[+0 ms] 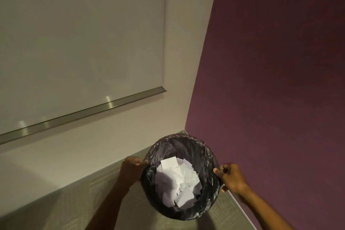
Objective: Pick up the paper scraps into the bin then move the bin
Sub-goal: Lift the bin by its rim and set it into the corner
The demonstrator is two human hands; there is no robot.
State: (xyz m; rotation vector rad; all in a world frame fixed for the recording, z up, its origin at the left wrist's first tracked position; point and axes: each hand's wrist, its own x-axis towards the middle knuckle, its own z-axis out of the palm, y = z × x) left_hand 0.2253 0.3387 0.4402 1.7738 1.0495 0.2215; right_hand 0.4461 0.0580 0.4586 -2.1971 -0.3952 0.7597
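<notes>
A round bin (203,153) lined with a black plastic bag sits low in the head view, close to the room's corner. Several white paper scraps (177,179) lie piled inside it. My left hand (130,168) grips the bin's left rim, fingers curled over the edge. My right hand (230,176) grips the right rim, thumb on the bag. Both forearms reach in from the bottom edge. Whether the bin rests on the floor or hangs just above it, I cannot tell.
A purple wall (270,80) rises on the right and a white wall (179,61) on the left; they meet just behind the bin. A whiteboard (74,33) with a metal ledge (84,113) hangs on the white wall. Grey carpet (74,201) covers the floor.
</notes>
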